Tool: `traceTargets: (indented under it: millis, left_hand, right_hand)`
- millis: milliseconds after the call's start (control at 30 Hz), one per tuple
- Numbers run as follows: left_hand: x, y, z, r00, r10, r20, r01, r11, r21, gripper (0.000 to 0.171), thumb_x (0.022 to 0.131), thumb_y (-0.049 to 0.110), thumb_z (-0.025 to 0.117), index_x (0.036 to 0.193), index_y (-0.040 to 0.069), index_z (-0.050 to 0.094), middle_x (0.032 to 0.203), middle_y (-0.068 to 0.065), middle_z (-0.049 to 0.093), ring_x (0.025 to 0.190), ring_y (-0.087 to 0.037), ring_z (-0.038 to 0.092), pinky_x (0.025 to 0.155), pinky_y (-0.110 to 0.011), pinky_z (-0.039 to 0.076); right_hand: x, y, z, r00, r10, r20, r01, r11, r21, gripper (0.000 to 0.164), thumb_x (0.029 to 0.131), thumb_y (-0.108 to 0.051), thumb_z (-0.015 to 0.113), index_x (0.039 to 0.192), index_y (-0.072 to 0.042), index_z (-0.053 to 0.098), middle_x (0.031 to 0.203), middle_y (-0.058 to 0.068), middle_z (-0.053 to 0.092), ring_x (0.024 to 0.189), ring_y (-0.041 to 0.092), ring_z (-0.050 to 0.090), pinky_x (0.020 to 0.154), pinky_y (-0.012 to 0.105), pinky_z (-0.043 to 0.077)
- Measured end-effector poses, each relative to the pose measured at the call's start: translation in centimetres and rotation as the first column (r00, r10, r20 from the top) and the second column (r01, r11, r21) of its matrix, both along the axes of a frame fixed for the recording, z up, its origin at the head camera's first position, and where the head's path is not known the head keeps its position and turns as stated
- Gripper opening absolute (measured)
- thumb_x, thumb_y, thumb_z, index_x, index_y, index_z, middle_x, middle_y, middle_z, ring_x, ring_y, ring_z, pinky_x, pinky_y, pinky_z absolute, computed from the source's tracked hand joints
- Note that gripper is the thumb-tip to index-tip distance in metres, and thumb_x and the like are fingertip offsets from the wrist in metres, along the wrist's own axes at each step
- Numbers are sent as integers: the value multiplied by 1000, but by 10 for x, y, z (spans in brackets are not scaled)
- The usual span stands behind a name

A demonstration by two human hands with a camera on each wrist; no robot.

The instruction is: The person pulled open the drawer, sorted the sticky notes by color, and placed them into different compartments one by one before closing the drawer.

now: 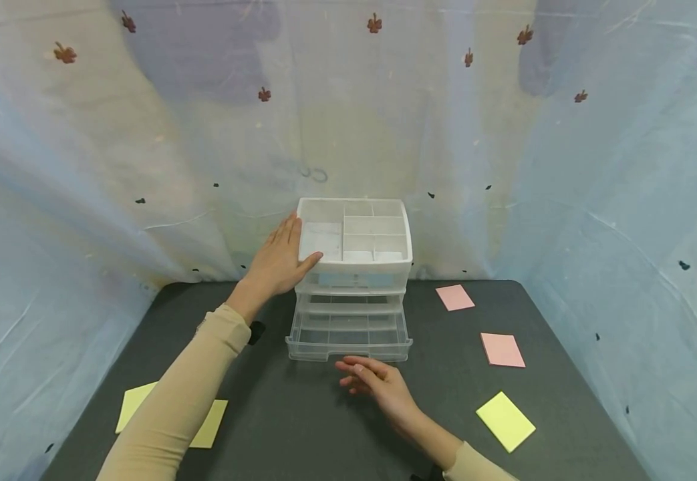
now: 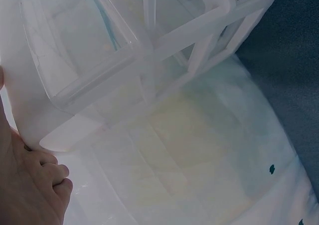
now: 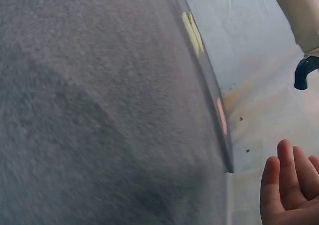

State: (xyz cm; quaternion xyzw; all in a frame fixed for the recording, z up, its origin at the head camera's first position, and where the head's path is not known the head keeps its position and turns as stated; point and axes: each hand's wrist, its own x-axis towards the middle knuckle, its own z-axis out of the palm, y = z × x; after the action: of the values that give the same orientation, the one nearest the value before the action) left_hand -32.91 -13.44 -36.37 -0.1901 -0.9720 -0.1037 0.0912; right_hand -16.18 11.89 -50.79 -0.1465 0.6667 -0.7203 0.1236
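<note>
A white drawer organizer (image 1: 357,262) stands at the back middle of the table, with a divided tray on top. A clear lower drawer (image 1: 348,349) juts out from its front. My left hand (image 1: 279,260) rests against the organizer's left side, fingers straight and thumb over the front rim. In the left wrist view the left hand (image 2: 37,180) shows at the organizer's edge. Just in front of the drawer is my right hand (image 1: 378,387), fingers loosely bent with nothing in them. The right wrist view shows the right hand (image 3: 291,185) without the organizer.
At the right lie two pink sticky note pads (image 1: 502,350) and a yellow pad (image 1: 506,421). Yellow notes (image 1: 210,424) on the left are partly covered by my left sleeve. A hanging patterned sheet (image 1: 348,120) encloses the dark table (image 1: 300,427) at back and sides.
</note>
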Motion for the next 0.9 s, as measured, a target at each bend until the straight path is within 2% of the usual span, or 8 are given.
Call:
traceTargets:
  millis: [100,200,367,467,700,900]
  left_hand:
    - [0,0,0,1000,-3,-4,3,1000,-5,95,107,65,34,165,-3,-1,174,-18,-8,160,-37,3,129,-52,11]
    - [0,1,1,1000,-4,-1,4,1000,-4,96,107,65,33,165,-3,-1,174,-18,-8,160,-37,2,129,-52,11]
    - [-1,1,-1,1000,-4,6,4,1000,0,96,107,66,34,165,-2,-2,174,-17,-9,161,-36,1,130,-51,9]
    - [-1,0,-1,1000,-2,8,2,1000,4,96,107,65,34,165,-2,-1,174,-17,-9,161,-35,0,130,-50,8]
    - [0,-1,0,1000,-6,9,6,1000,9,95,107,65,34,165,-2,0,174,-17,-9,161,-35,0,130,-51,8]
    - [0,0,1,1000,-3,14,3,1000,5,95,107,66,34,166,-2,-1,174,-17,-8,161,-34,0,130,-49,9]
  right_hand:
    - [3,6,8,993,38,-113,-37,999,11,38,111,-17,53,142,2,60,139,20,65,115,37,70,94,50,59]
    - [6,13,17,977,46,-208,-43,999,17,37,110,-10,53,143,6,58,140,23,63,117,38,68,93,51,59]
    - [8,28,29,951,9,-310,-13,1000,-10,35,108,-3,53,141,9,57,138,28,63,116,31,70,90,37,61]
    - [8,39,36,931,-23,-365,9,999,-40,34,107,0,53,139,12,57,135,30,63,115,29,71,89,32,61]
    - [8,69,52,885,-152,-441,151,988,-38,33,106,2,56,137,8,59,134,21,67,112,24,71,89,32,61]
    - [10,103,55,861,-269,-432,274,960,-53,35,104,5,57,139,10,58,137,18,66,113,17,70,91,29,60]
